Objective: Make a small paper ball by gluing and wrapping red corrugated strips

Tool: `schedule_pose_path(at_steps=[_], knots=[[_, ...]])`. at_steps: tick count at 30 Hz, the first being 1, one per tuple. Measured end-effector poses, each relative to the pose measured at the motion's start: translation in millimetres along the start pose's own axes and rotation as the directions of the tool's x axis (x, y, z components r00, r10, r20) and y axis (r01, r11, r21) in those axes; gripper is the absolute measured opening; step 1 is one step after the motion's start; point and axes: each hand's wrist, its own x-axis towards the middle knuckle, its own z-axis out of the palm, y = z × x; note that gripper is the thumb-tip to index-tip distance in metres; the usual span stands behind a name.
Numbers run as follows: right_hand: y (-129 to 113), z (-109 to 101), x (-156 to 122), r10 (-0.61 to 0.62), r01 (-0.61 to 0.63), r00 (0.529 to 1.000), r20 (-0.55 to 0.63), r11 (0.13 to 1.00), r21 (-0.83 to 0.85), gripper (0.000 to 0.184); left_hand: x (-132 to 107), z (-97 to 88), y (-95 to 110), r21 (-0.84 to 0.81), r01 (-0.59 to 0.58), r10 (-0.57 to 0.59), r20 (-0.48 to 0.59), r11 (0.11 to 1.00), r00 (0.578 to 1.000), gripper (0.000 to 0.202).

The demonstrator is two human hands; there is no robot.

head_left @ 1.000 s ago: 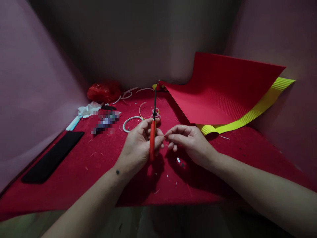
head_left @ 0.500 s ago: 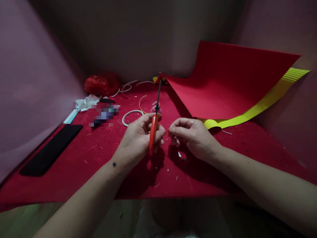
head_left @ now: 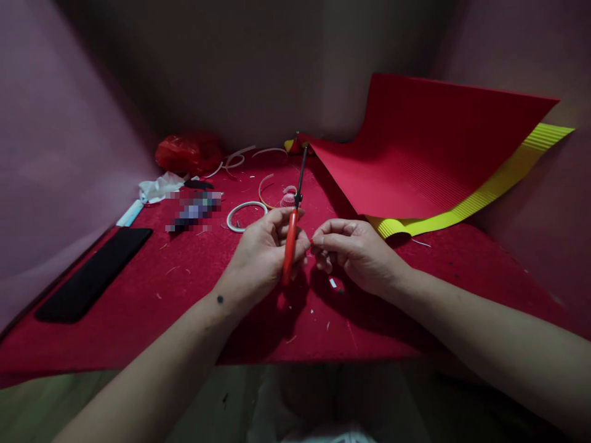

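A pair of orange-handled scissors is held in my left hand, its dark blades closed and pointing away from me. The thumb and index fingertips of that hand pinch forward, close to my right hand. My right fingers are pinched together too; a tiny reddish bit seems to show at their tips, too small to name. Both hands hover just above the red cloth. Beyond my left hand lie a white tape ring and a small pinkish coil.
Large red corrugated card curls up at the back right over a yellow corrugated sheet. To the left are a black flat case, a white tissue and a red plastic bag. Paper scraps dot the cloth.
My hands have come slightly closer together, fingertips nearly meeting. The scissors have shifted a little right and tilted slightly more. The whole view has moved slightly.
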Motion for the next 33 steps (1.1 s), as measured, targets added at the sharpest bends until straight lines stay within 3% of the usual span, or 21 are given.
schedule_pose_path(at_steps=[6, 16, 20, 23, 28, 33], knots=[[1.3, -2.4, 2.0, 0.009, -0.009, 1.000, 0.024, 1.000, 0.020, 0.002, 1.7, -2.9, -1.5, -0.013, 0.014, -0.014, 0.023, 1.000, 1.000, 0.041], [-0.3, -3.4, -0.9, 0.032, -0.025, 0.998, 0.052, 0.992, -0.127, 0.011, 2.5, -3.1, 0.4, 0.008, 0.028, -0.028, 0.034, 1.000, 0.999, 0.042], [-1.8, -1.9, -0.6, 0.001, 0.003, 0.999, 0.043, 0.994, -0.112, 0.009, 1.5, -5.1, -0.3, -0.018, 0.013, -0.013, 0.016, 1.000, 1.000, 0.041], [-2.4, -1.7, 1.1, -0.098, 0.098, 0.995, -0.001, 0.993, -0.058, 0.009, -1.1, -7.9, -0.4, 0.076, 0.003, -0.002, -0.004, 0.997, 1.000, 0.033], [-4.1, -2.4, 6.2, -0.276, 0.278, 0.951, -0.143, 0.961, -0.003, 0.009, -5.7, -10.0, 0.6, 0.235, 0.001, -0.014, 0.055, 0.972, 0.998, 0.029], [-7.3, -1.4, 9.6, -0.314, 0.346, 0.921, -0.229, 0.931, 0.113, 0.009, -6.5, -12.2, -4.2, 0.486, -0.190, 0.068, 0.257, 0.853, 0.964, 0.026]])
